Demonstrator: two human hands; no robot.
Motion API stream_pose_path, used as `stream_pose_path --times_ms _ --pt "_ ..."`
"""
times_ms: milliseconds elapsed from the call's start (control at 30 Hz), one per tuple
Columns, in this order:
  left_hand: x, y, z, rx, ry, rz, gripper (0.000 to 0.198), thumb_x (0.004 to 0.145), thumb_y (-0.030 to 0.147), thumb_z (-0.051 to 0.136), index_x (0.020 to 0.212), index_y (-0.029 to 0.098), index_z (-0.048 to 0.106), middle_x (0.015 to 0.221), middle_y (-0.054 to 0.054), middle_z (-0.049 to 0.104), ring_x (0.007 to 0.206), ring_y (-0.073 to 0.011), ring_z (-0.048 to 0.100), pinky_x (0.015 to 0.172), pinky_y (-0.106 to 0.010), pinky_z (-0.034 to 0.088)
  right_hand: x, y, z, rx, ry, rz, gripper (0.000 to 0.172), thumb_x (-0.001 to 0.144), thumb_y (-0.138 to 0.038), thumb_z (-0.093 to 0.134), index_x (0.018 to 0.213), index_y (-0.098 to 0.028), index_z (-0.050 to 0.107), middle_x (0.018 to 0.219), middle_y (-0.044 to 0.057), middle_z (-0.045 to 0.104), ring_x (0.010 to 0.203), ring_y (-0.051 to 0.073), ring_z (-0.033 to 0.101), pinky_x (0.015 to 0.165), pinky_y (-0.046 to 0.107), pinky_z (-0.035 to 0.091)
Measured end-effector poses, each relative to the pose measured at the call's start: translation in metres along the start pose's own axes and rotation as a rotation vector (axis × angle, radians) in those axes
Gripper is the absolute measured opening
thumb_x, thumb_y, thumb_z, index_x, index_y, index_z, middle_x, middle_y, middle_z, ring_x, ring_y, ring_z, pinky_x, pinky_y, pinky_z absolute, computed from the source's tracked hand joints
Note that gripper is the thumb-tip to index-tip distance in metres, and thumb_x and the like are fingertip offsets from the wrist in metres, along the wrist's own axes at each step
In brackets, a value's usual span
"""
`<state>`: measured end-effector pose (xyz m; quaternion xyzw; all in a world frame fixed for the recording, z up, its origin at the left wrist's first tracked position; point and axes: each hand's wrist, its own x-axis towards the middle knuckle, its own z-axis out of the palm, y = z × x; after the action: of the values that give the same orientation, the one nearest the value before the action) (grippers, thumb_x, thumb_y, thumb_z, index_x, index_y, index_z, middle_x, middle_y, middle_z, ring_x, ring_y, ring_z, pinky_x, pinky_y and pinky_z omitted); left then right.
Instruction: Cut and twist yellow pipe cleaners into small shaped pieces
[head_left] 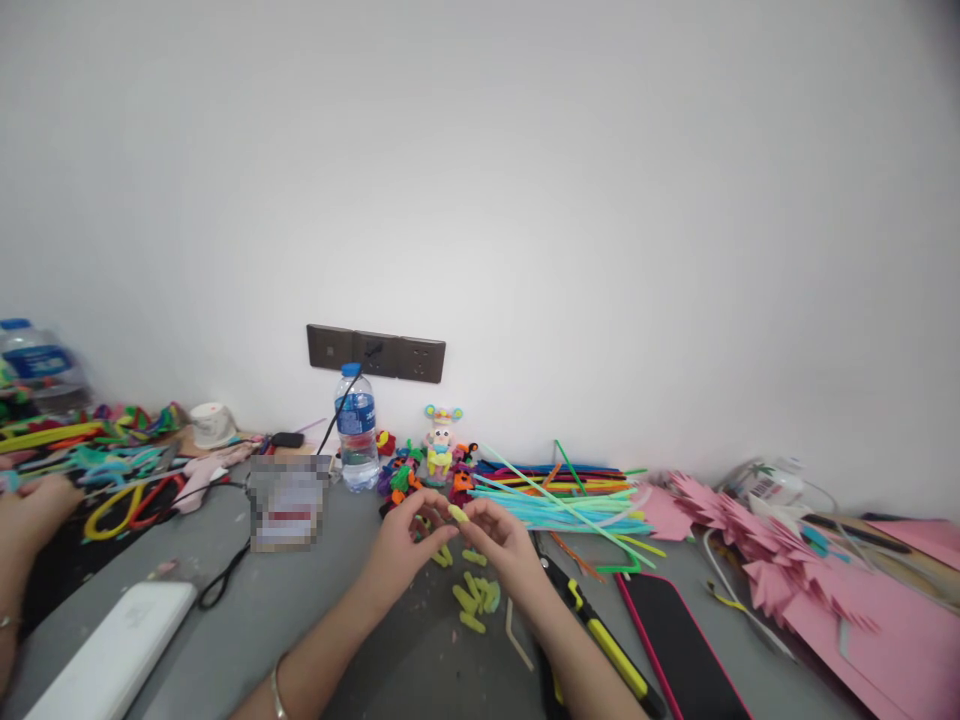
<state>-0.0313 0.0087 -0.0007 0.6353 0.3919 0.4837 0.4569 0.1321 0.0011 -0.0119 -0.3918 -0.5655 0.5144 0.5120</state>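
Note:
In the head view, a small yellow fuzzy piece (457,513), apparently pipe cleaner, is held up between my two hands. My right hand (504,545) pinches it between thumb and fingers. My left hand (405,545) is curled from the other side, its fingertips meeting the piece's upper end. Below them, several similar yellow-green pieces (471,598) lie in a loose group on the grey table (405,670). Black-and-yellow pliers (611,650) lie partly under my right forearm. Just beyond my hands stands a small figure (440,445) in yellow with round blue-and-yellow ears.
Pipe cleaners (570,500) in many colours lie behind my right hand. A phone (679,640) and pink folded paper (780,560) are at right. A water bottle (356,430), a cable (225,580) and a white power bank (116,650) are leftward. Another person's hand (34,515) works at far left.

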Motion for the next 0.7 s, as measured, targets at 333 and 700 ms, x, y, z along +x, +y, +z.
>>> stream_pose_path --times_ms 333,700 --pt "0.001 0.0045 0.0006 -0.078 0.009 0.01 0.022 0.076 0.038 0.067 0.074 0.016 0.065 0.072 -0.002 0.064 0.07 -0.0161 0.059 0.062 -0.024 0.048 -0.0042 -0.0012 0.007 0.4 -0.036 0.223 0.032 0.068 -0.045 0.078 0.08 -0.019 0.063 0.065 -0.003 0.054 0.054 0.009 0.045 0.055 0.021 0.037" --pt "0.0033 0.0052 -0.0039 -0.287 0.169 -0.072 0.023 0.08 0.041 0.055 0.072 0.02 0.052 0.071 0.0 0.06 0.063 -0.0127 0.055 0.054 -0.02 0.042 0.0003 0.0008 0.0017 0.483 0.064 0.232 0.032 0.066 -0.043 0.079 0.079 -0.02 0.062 0.067 -0.002 0.055 0.055 0.011 0.047 0.052 0.022 0.037"
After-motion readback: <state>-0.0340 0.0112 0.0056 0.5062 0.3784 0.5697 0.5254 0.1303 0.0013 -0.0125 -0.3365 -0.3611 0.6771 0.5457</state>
